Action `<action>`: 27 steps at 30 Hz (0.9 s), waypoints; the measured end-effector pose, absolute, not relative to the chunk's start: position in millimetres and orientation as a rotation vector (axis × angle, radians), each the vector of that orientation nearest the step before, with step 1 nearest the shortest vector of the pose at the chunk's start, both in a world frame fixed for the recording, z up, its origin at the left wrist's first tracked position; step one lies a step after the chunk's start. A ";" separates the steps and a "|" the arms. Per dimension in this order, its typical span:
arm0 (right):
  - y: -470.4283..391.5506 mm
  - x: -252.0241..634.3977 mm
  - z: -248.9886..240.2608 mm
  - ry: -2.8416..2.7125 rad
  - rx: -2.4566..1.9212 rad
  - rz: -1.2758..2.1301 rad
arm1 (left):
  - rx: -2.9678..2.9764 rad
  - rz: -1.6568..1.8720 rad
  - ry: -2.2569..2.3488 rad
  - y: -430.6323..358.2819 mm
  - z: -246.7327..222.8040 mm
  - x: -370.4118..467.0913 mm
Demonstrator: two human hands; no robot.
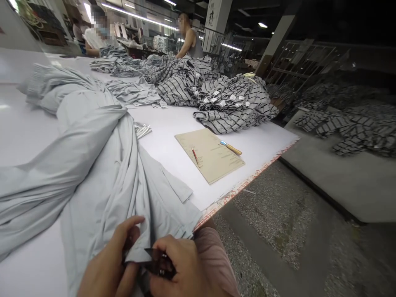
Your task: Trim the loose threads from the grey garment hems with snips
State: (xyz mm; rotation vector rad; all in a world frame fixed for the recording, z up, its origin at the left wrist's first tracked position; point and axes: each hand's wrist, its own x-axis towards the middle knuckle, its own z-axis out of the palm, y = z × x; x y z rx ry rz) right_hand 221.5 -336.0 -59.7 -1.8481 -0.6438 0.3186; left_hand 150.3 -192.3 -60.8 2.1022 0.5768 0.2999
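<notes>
Fabric (107, 173) sits pinched in the left hand (108, 262), snips (163, 264) in the right hand (187, 264).

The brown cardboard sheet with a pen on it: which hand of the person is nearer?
Right. The right hand, holding black thread snips, is on the person's side of the brown cardboard sheet; the left hand, pinching pale cloth, is farther off, to the left.

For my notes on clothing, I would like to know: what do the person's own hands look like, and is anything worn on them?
Both are without gloves. On the visible parts of the left hand and the right hand, no rings or markings show. No sleeve is visible.
</notes>
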 end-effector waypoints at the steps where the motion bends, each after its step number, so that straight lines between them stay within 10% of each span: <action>1: -338.3 221.9 -58.1 -0.660 -1.844 0.338 | 2.018 0.286 0.561 -194.0 -54.8 151.3; 27: -344.0 214.5 -59.0 -0.927 -1.828 0.340 | 1.154 0.144 0.618 -217.2 -23.9 151.1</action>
